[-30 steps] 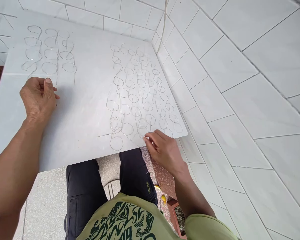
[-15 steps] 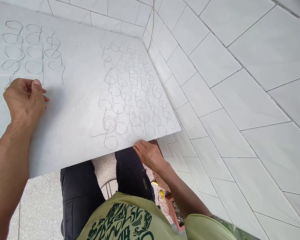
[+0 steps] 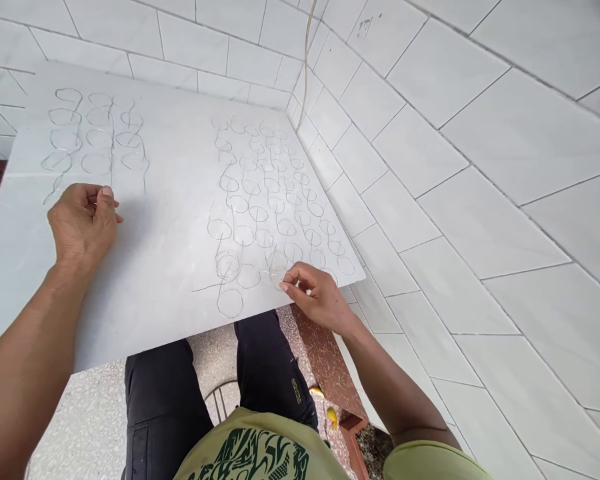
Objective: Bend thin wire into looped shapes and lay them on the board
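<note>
Looped wires [image 3: 220,239] are laid out in two groups on a white board [image 3: 175,220], and some outlines are so fine that they are nearly lost against its surface. As far as can be judged, much of the arranging is already done: on the left, three columns are formed with about four loops each, and on the right, a denser field is spread from the far part almost to the near edge. Less order is seen at the near left of the right group, where loops appear to be doubled (a loose tail [image 3: 206,288] is left pointing left). If anything is unfinished, it is judged to be there; how many more loops are wanted cannot be told.

At the near edge, the right hand [image 3: 315,297] is held narrow, and a fine strand [image 3: 266,271] seems to be pinched between thumb and forefinger. The left hand [image 3: 83,223] is curled loosely just nearer than the left group; whether anything is held in it cannot be told.

Open room is offered by the bare strip between the groups and by the near left part of the board. Less is given on the right, where the board's edge is closely followed by a tiled wall [image 3: 480,207]. Beyond the near edge, the person's legs [image 3: 165,393] are seen below.
</note>
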A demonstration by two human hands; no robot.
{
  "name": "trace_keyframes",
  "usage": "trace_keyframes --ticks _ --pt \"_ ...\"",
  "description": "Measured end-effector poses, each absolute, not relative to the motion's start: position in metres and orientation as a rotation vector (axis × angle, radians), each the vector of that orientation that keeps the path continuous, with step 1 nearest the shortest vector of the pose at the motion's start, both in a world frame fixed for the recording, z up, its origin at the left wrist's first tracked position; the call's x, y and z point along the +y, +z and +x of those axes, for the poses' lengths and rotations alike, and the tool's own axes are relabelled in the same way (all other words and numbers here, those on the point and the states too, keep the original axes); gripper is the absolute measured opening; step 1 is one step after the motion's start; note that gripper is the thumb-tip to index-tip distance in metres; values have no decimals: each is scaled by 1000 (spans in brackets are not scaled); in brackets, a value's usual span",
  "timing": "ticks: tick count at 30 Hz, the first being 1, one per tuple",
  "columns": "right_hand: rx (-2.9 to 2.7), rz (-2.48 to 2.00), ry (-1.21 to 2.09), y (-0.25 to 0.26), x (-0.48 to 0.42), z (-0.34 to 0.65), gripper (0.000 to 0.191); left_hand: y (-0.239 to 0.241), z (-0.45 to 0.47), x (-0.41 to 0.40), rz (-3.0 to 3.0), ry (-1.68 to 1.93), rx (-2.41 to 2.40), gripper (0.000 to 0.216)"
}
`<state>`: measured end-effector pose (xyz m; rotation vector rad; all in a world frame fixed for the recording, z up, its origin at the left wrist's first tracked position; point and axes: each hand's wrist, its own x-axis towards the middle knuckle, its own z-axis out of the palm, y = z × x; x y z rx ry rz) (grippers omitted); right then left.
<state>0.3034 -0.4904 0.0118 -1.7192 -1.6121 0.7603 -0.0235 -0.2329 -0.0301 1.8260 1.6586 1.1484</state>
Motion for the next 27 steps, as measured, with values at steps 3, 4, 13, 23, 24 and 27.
trace_keyframes --ticks 3,4,13,23,24,27 --pt "-1390 -1576 1131 17 -465 298 24 -27 -23 -237 1809 1180 1615 30" --pt "-1347 -1526 1212 17 -456 296 25 -26 -22 -239 1815 1175 1601 31" --pt "-1319 -1290 1372 9 -385 266 29 -19 -11 -261 1889 1130 1320 36" --pt "-1286 -1299 1564 20 -320 230 34 -20 -12 -276 2524 1122 845 42" --pt "-1265 -1299 1578 21 -315 227 34 -23 -12 -275 2554 1097 821 42" --pt "-1189 -1302 1632 24 -304 219 34 -28 -14 -270 2600 1074 853 40"
